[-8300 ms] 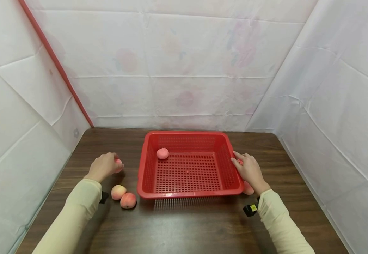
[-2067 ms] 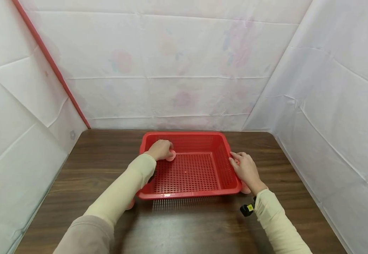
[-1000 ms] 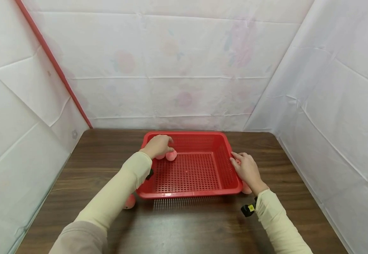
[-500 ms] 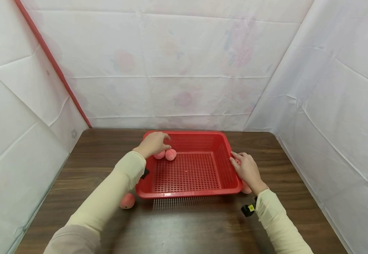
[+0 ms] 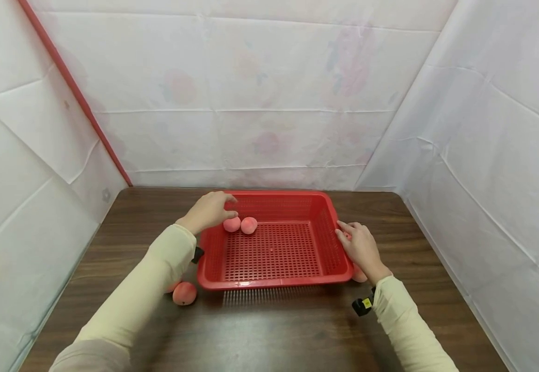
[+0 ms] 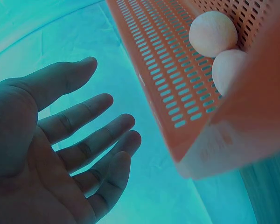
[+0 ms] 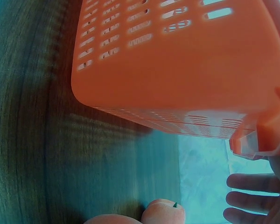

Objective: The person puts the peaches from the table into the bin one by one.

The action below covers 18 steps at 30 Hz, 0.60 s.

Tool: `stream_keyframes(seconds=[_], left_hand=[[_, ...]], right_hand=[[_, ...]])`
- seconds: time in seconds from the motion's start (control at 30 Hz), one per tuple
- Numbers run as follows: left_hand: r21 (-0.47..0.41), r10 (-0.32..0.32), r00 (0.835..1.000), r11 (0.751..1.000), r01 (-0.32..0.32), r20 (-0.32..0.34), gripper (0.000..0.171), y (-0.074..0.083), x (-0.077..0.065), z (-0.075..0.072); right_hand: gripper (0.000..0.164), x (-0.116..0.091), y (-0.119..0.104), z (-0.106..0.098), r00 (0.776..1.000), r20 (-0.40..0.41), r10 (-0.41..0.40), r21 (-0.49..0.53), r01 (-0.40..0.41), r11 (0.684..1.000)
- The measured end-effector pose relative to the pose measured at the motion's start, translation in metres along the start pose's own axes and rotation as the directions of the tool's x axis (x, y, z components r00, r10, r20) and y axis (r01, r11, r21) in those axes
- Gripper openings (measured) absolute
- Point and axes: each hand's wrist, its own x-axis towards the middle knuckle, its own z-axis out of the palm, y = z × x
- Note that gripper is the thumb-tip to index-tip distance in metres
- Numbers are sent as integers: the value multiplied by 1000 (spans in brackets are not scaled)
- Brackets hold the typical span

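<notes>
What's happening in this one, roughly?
A person has two peaches lying side by side in a red basket on a wooden table. Their left hand is near the basket's far left corner, fingers apart and holding nothing. The right hand touches the basket's right rim. More peaches lie outside it: two on the left, one of them partly hidden by the left sleeve, and two on the right, partly hidden around the right hand.

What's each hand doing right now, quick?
Left hand: open, holding nothing.
Right hand: at the right rim of the red basket, three fingers straight; whether it pinches the rim cannot be told.
</notes>
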Motion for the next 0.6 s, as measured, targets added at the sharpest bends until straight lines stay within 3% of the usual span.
stream_keyframes(seconds=[0.6], left_hand=[[1, -30, 996, 1000, 31, -81, 40, -18, -26, -9]], right_hand=[[41, 0, 0, 0, 1000, 0, -1, -8, 1, 1000]])
